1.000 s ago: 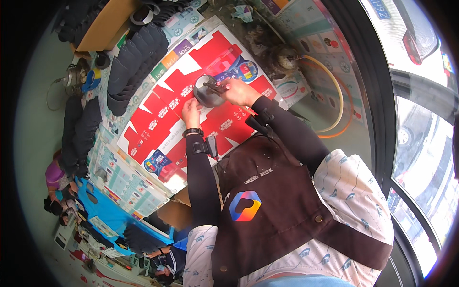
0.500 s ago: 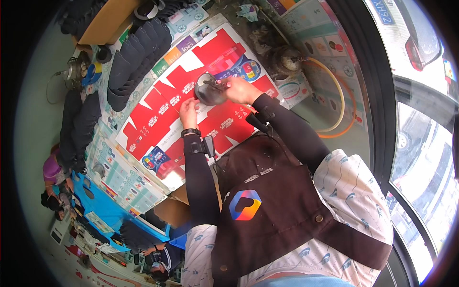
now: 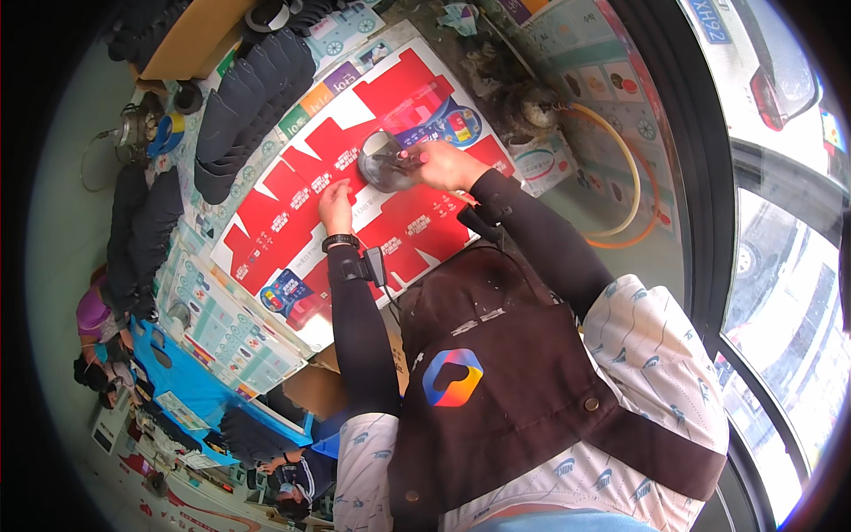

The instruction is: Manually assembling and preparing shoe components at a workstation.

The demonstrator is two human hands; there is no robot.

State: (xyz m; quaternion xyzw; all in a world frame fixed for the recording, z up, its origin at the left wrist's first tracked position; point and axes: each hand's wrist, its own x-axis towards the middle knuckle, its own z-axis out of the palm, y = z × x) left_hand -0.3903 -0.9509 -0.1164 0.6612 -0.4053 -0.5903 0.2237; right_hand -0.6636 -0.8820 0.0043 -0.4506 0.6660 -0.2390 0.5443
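My right hand point(image 3: 450, 168) is closed round the grip of what looks like a spray gun point(image 3: 386, 168) with a round grey cup. The cup is over a large printed red and white cardboard sheet point(image 3: 425, 226). Left of the cup, my left hand point(image 3: 335, 211) is at the sheet with its fingers loosely apart and nothing visible in them. Whether its fingertips touch the cardboard I cannot tell. Both forearms wear black sleeves, and a dark bracelet circles the left wrist.
Overlapping black shoe-insole-like pieces point(image 3: 253, 111) lie beyond the sheet on the left. Behind them stands a cardboard box point(image 3: 191, 40). A yellow hose point(image 3: 631, 168) loops beside the window frame at right. Other people point(image 3: 297, 488) sit at lower left near a blue table cover point(image 3: 191, 368).
My left hand has shifted left, away from the cup, and its fingers have loosened. The cup has moved slightly left in my right hand. The whole view has shifted a little.
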